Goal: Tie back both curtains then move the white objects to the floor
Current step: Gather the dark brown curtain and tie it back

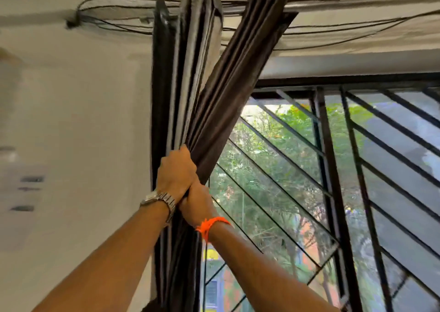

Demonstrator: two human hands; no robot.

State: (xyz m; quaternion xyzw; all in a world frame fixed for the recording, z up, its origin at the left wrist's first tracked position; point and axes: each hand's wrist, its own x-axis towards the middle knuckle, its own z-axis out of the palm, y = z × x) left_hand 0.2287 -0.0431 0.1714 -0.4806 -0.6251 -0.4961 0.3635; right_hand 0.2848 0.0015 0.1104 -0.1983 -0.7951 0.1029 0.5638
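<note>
A: Presently, head view only. Dark brown curtain (190, 78) gathered into a tight bundle at the left edge of the barred window (333, 168), hanging from the rod (357, 3) near the ceiling. Upper pleats slanting down-left into the grasp.

B: Grip state?

A: Left hand (176, 171) clenched around the bunched folds, wristwatch (159, 201) showing at the wrist. Right hand (197, 202) just below and touching the left, also closed on the same bundle, orange thread band (210, 224) on that wrist. Both fists wrapped around fabric, none slack between them.

B: Step in hand?

A: Judged as the first step, tying back this curtain. Bundle collected and held; no tie, cord or hook visible at the grasp (possibly hidden behind the fists or folds, cannot tell). Loose dark wires (119, 6) strung along the wall above, unrelated to the tie as far as can be seen.

B: Second curtain? White objects?

A: Neither in frame. Counted as not yet done.

B: Next move?

A: Probably keeping one fist locked on the bundle while freeing the other to knot the fabric or loop a tie-back round it. Risk: folds slipping out on release, bundle spreading back over the glass.
</note>
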